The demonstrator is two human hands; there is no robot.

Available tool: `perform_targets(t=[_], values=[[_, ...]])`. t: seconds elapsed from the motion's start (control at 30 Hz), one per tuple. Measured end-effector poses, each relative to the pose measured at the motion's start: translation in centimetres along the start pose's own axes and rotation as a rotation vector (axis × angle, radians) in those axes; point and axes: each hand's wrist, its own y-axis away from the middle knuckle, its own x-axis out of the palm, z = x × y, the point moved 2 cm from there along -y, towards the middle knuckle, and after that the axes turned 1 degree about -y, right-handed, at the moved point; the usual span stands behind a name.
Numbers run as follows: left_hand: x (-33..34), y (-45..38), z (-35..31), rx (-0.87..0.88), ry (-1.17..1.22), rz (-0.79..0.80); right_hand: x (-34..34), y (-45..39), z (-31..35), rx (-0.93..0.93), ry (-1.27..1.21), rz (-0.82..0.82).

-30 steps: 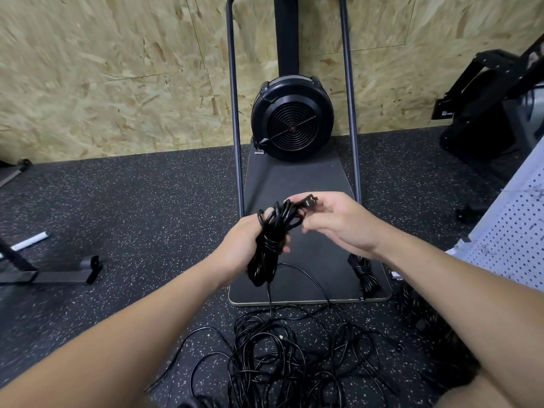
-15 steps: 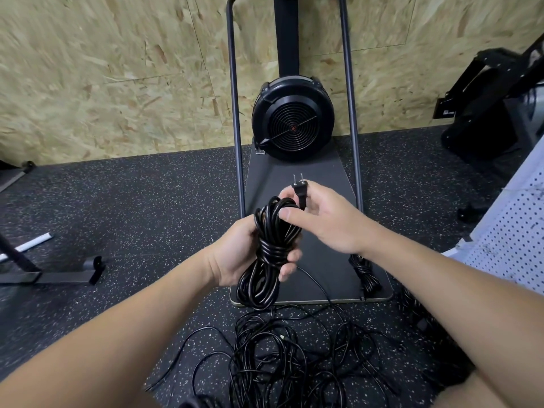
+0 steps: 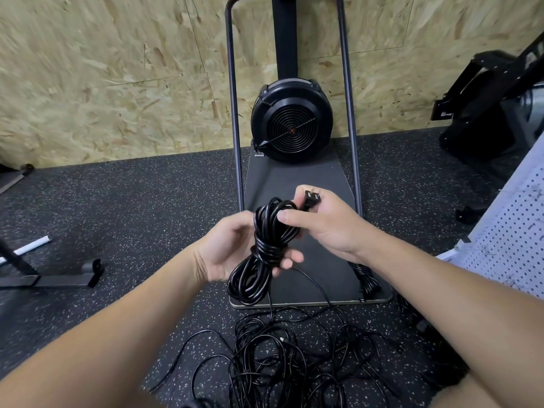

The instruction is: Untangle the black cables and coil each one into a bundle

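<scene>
The left hand (image 3: 232, 251) grips the waist of a coiled black cable bundle (image 3: 262, 254), fingers curled round the wrapped middle. The right hand (image 3: 321, 222) pinches the cable's plug (image 3: 310, 198) between thumb and fingers, just above and right of the bundle's top loop, prongs pointing up and to the right. The bundle hangs between both hands, its long axis running nearly upright, tilted slightly, lower loop toward the floor. A thin strand trails down from it into the tangled cables (image 3: 288, 357) heaped on the speckled floor (image 3: 132, 207) below. Beyond stands a fan (image 3: 291, 128) on a dark base plate (image 3: 294, 178), where another small bundle (image 3: 366, 279) lies.
</scene>
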Motion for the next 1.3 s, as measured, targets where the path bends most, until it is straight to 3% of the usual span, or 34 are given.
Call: perform_targets(t=[0.17,0.33,0.57,0.67,0.83,0.93,1.13,1.3], values=[[1.0,0.0,-0.2,0.135,-0.165,-0.132,-1.0,-0.6,-0.5,0.006,-0.052,0.012],[2.1,-1.1,0.9,0.151,-0.753,-0.387,-1.0,-0.4,0.2,0.003,0.361,0.117],[3.9,-1.4,0.2,0.347,-0.790,-0.487,-1.1,-0.4,2.1,-0.001,0.569,0.031],[3.5,-1.2,0.0,0.356,-0.784,-0.482,-0.9,0.0,2.1,0.018,0.601,-0.009],[3.8,-1.5,0.0,0.378,-0.715,-0.423,1.1,0.8,2.1,0.047,0.033,-0.032],[5.1,-2.0,0.3,0.442,-0.612,-0.403,2.2,0.9,3.1,0.124,-0.151,-0.174],[6.9,-3.1,2.1,0.595,-0.684,-0.580,2.5,0.0,3.1,0.248,-0.268,-0.521],[6.6,-2.8,2.6,0.586,-0.810,-0.620,2.3,-0.5,2.0,0.221,-0.254,-0.552]])
